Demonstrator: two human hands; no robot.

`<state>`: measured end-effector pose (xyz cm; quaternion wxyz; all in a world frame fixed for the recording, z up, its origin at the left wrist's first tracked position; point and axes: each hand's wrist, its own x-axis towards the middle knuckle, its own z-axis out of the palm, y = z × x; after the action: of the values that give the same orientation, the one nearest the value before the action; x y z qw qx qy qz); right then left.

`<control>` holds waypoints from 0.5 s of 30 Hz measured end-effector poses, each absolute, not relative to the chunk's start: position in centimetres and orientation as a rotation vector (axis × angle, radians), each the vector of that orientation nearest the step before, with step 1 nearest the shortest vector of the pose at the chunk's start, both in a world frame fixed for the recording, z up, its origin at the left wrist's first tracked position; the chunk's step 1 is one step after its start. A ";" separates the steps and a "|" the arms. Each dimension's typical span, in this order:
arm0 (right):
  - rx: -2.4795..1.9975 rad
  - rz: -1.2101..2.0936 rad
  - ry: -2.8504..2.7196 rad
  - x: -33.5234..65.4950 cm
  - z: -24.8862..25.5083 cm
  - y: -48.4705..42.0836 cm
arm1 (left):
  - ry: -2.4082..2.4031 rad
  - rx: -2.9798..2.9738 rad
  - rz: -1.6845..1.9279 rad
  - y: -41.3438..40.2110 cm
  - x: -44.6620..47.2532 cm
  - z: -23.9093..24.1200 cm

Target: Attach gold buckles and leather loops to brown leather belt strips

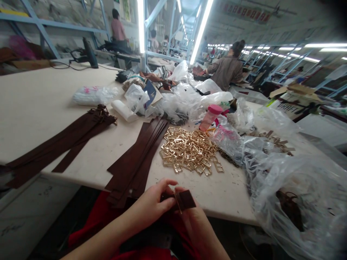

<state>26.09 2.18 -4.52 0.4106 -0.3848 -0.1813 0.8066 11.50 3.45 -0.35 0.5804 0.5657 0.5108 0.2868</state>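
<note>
My left hand (160,198) is closed on a dark brown leather strap (186,200) over the table's front edge. The strap's flat end pokes out through a thin gold buckle (178,202). Behind that end, my right hand (193,218) is closed around the strap and buckle; its fingers are partly hidden. A heap of gold rectangular buckles (189,150) lies just beyond my hands. To its left fans a stack of brown straps (138,159), overhanging the edge. Farther left, more straps (65,144) lie with buckles gathered at their far ends.
Clear plastic bags (187,97) crowd the table's back and right side. A pink-lidded jar (210,117) stands behind the buckles. A large plastic bag (303,202) hangs over the right edge. A white roll (124,110) lies at the back left. A co-worker (229,68) is at the far side.
</note>
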 end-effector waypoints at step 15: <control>-0.921 2.273 -0.419 27.1 -5.6 1.8 | 1.369 1.467 0.508 3.3 11.5 -0.3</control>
<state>27.13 1.77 -5.60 0.3210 -0.3507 -0.1595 0.8652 11.53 3.26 -0.27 0.5104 0.6094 0.5688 0.2111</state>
